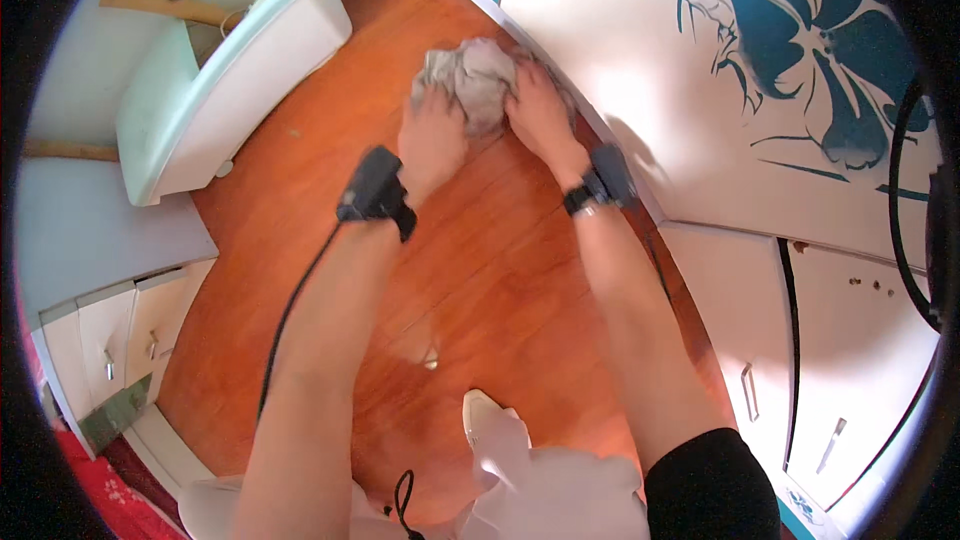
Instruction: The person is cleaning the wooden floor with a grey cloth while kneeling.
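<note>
A crumpled grey cloth (478,75) is bunched up against the reddish-brown wooden floor (490,270), close to the foot of the white cabinet at the right. My left hand (435,135) grips its left side, fingers bent over the fabric. On the other side, my right hand (540,112) is closed on the cloth, its fingertips sunk into the folds. Both hands are slightly blurred. Each wrist carries a black strapped device, with a cable running back along the left forearm.
At the upper left stands a white and pale-green plastic tub (240,90) with wooden pieces. White cabinet doors with a dark flower pattern (825,40) line the right. Low drawers (130,330) stand at the left. My light shoe (490,420) is below, near a small pale spot (430,355).
</note>
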Tool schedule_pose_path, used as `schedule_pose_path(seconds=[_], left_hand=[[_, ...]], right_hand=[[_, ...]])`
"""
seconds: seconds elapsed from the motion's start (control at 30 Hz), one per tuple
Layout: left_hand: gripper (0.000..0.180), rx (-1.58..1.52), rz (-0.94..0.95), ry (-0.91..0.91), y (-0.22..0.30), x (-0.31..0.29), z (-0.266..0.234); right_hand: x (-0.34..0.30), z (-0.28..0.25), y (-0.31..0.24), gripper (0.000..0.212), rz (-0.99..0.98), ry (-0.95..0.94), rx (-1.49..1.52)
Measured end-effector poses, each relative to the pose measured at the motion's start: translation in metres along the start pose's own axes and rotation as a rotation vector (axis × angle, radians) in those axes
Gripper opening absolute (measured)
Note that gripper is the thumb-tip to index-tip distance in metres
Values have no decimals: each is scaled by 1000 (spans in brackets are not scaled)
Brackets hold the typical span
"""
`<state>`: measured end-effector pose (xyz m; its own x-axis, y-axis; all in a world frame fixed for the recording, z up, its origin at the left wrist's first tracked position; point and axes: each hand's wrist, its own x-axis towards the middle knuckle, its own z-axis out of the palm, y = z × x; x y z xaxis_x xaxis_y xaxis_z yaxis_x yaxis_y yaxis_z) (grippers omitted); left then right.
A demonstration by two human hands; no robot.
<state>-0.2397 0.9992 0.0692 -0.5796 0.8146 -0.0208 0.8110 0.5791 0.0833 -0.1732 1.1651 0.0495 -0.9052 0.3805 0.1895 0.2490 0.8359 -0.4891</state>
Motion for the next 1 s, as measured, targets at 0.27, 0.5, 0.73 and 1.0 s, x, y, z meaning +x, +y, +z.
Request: schedule_pose_path(seconds=[0.27, 0.5, 0.73, 1.0], left_hand=[[52, -54, 405, -280, 139, -165, -11], [59, 68, 327, -206, 118, -132, 1], [63, 153, -60, 80, -19, -19, 5], [66, -71, 77, -104, 74, -76, -1]], right_hand=[[-298, -106, 9, 62, 285, -92, -22], [-214, -82, 23, 55, 168, -180, -51], [54, 16, -11, 39, -116, -2, 46], [-80, -38, 28, 53, -12, -63, 57]])
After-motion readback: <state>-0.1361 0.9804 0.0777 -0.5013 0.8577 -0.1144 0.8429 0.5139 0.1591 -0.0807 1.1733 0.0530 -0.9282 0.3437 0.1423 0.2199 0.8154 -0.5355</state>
